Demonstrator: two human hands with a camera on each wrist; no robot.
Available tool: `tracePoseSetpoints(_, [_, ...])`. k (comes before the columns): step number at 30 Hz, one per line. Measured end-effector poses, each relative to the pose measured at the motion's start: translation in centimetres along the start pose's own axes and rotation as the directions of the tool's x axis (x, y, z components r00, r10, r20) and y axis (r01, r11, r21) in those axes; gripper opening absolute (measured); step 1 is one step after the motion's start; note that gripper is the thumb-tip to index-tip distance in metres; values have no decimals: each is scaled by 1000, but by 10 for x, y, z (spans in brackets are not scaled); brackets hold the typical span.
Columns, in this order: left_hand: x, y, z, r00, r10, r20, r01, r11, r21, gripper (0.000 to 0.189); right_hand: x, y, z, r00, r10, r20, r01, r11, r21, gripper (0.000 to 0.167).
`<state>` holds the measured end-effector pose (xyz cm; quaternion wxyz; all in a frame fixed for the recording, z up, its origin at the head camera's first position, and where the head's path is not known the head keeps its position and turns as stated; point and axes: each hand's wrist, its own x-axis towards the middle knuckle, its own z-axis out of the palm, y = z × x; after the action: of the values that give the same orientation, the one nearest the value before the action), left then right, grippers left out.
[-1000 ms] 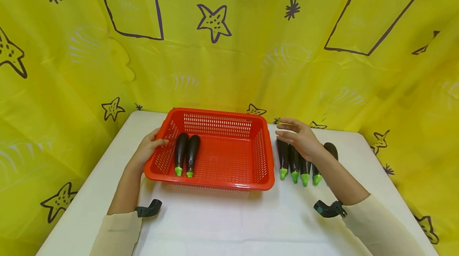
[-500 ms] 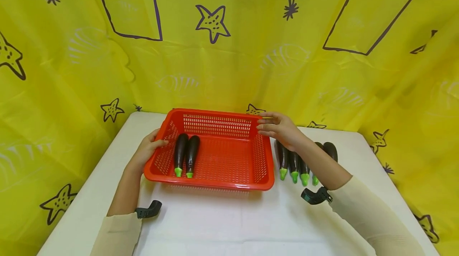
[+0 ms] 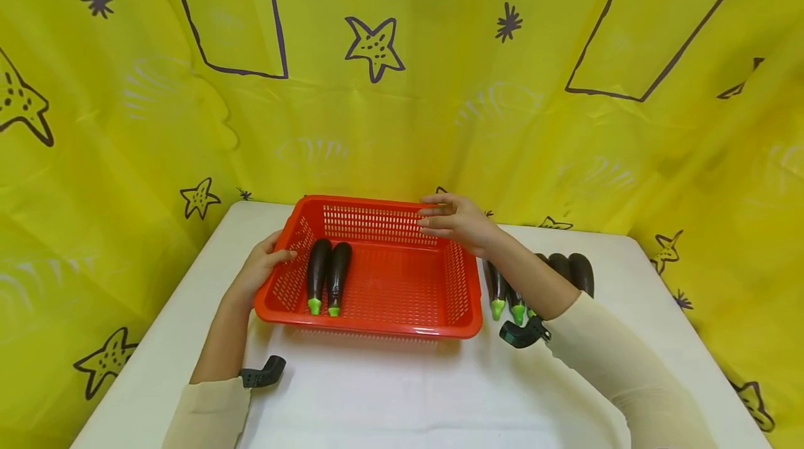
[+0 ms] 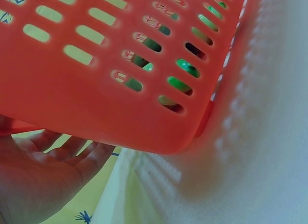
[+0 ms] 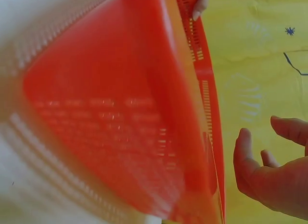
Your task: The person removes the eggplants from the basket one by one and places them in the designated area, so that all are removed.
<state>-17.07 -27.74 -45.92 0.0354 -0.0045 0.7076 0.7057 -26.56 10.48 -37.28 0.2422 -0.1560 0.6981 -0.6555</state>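
Observation:
In the head view, a red plastic basket with slotted walls stands on the table, and its near edge looks raised. My left hand holds its left rim, thumb inside and the other fingers outside. Two dark eggplants, one beside the other, lie along the basket's left side, green stem ends toward me. Over the far right corner hovers my right hand, holding nothing, its fingers spread and slightly bent. The right wrist view shows that hand apart from the basket wall.
Several more eggplants lie in a row on the white table right of the basket, partly hidden by my right forearm. A yellow patterned cloth hangs behind and around the table.
My right hand has moved left, from above the eggplant row to over the basket's right side. My left hand and the basket have stayed in place.

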Motion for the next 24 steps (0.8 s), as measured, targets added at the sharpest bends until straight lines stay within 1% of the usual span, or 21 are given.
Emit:
tracePoseSetpoints(6, [2,-1,2,1000,-4,3,4,1000,3,60,11,-4,10,999,46,-1,-46,999,27,54])
tracePoseSetpoints(12, [1,1,1,1000,-16,1,16,1000,13,61,22,-6,17,998,55,42,-58,997,60,54])
tracePoseSetpoints(16, [1,0,0,1000,-16,-7,16,1000,5,60,29,-8,23,996,59,70,-63,997,43,52])
tracePoseSetpoints(21, [1,0,-1,1000,-10,-7,10,1000,-12,61,38,-11,28,994,81,71,-84,995,52,52])
tracePoseSetpoints(24, [1,0,0,1000,-10,-3,10,1000,-11,61,45,-11,29,992,93,84,-96,995,30,51])
